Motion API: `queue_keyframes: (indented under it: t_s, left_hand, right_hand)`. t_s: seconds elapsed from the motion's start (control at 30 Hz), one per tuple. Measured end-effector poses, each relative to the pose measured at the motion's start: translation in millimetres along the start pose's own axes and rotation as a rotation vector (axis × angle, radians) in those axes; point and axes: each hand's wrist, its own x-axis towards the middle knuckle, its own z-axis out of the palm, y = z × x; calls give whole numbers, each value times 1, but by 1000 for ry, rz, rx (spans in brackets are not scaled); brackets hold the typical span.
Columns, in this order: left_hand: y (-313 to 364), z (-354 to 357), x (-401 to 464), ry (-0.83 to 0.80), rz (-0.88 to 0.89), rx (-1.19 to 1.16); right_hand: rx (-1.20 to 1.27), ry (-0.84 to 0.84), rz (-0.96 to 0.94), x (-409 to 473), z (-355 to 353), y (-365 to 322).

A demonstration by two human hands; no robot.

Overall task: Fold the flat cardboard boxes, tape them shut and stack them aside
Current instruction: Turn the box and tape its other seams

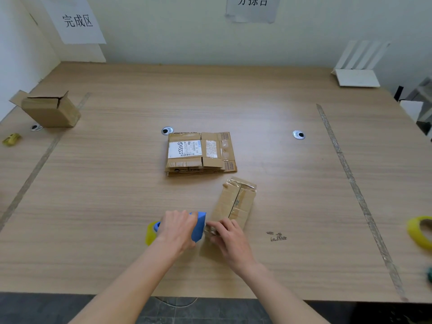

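At the table's (117, 183) far left stands a folded box (52, 111), its top flaps partly open; what it holds cannot be seen. Near the middle lies a stack of flat boxes (199, 153), the top one bearing a white label. Just before it, the left hand (178, 226) grips a blue tape dispenser (198, 226) with a yellow roll, fingers curled round it. The dispenser's front touches the near end of a small box (236, 202) lying on the table. The right hand (230, 239) pinches that near end, fingers bent. A spare tape roll (419, 230) lies at the far right edge.
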Motion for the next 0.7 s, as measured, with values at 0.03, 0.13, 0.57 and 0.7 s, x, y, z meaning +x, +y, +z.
queue_keyframes:
  t_s: [0.03,0.13,0.57,0.7]
  left_hand:
    - [0,0,1,-10,-6,3]
    - [-7,6,2,-27,-16,1]
    - [-62,53,-40,307,78,-420]
    - [-69,52,-51,288,122,-448]
  right_hand:
    - [-4,-7,5,0,0,0]
    - [2,-34,5,-1,-1,1]
    - [37,-38,-24,1,-8,7]
    - [-34,0,-5,7,-10,-3]
